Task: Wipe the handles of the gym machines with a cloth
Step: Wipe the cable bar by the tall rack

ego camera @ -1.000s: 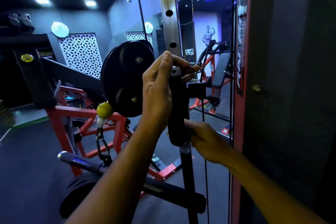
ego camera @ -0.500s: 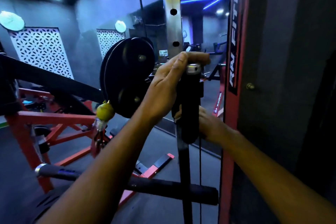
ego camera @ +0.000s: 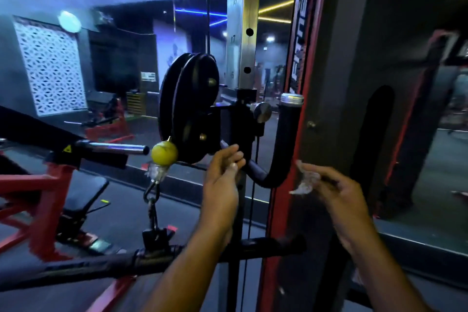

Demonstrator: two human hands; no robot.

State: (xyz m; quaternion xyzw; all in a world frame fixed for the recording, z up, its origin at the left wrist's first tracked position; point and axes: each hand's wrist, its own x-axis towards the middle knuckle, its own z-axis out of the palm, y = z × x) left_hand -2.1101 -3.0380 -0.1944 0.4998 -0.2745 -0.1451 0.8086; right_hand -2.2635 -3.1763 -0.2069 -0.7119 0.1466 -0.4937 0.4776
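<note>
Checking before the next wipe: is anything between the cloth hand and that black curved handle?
Nothing visible. The right hand pinches the cloth just right of the curved handle, open air between them.

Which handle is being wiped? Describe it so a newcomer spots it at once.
Find the silver upright with black holes and the black pulley wheel beside it. Just right of them, against the red frame, a black padded handle curves upward like a J. Unlike the long bar lying below, it stands upright and ends in a shiny silver cap.
</note>
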